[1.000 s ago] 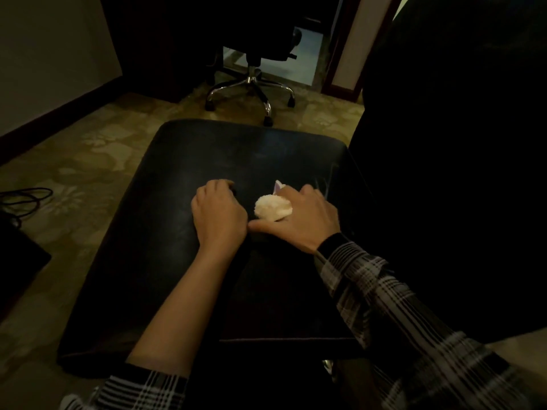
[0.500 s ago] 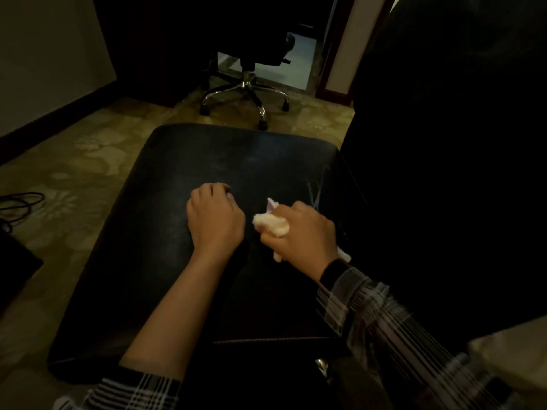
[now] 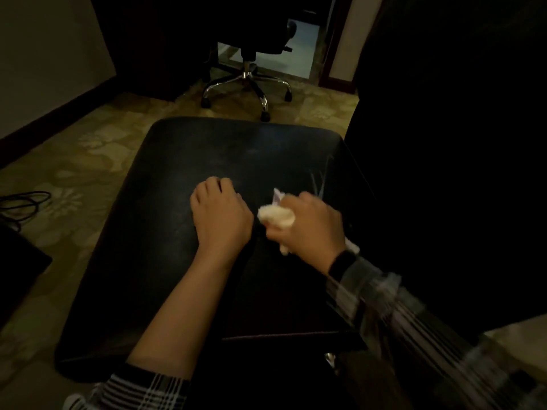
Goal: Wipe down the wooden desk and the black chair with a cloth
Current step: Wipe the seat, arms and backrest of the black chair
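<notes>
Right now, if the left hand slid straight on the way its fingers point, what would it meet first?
Only bare black seat: the left hand points toward the seat's far edge, nothing lying between. Beyond it, carpet, then the office chair's chrome base, though depth is unclear.

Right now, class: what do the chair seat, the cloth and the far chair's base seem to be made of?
Chair seat: probably leather or vinyl, black with a dull sheen and a stitched seam.
Cloth: soft, pale, fluffy fabric, bunched in the right hand.
Far chair's base: polished metal, likely chrome, with bright reflections.
</notes>
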